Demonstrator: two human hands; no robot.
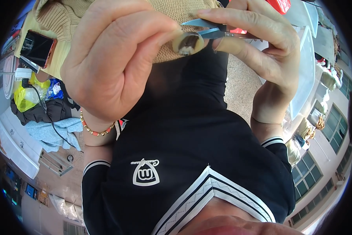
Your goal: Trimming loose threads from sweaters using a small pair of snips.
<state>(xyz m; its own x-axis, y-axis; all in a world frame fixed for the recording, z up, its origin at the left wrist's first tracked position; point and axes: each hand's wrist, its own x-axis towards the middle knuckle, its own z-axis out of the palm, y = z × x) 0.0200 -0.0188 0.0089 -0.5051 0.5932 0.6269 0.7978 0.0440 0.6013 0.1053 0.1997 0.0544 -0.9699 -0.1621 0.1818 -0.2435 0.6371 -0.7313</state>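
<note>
The fingers of the left hand [109,58] were pinched together, thumb against forefinger, gripping a small round button-like piece [187,42] at its left edge. The fingers of the right hand [274,51] were partly spread, one above and one below a pair of small snips [213,32], gripping them between the two; the lower finger wore a beige wrap near its tip. The snips' bluish blades stood parted and pointed toward the left fingers. The lower blade reached the right edge of the round piece; whether they touched could not be told.

The round piece sat just off the left fingertips, between the two hands. It looked glossy, with a pale, yellowish rim, a dark brown middle and a whitish patch low on its face. Directly behind and below the fingertips hung a tan knitted garment [172,53], its ribbed part farther up and left, past the left hand.

Well left of the left fingers, a yellow plastic bag [25,98] bulged beside a blue-and-white wrapped bundle [55,90]; what the bag contained could not be made out clearly. Nearer the left fingers, a dark-screened phone [37,49] lay on the wooden counter [63,50]. Below the bag, well away from the fingers, was a light blue cloth [56,131].
</note>
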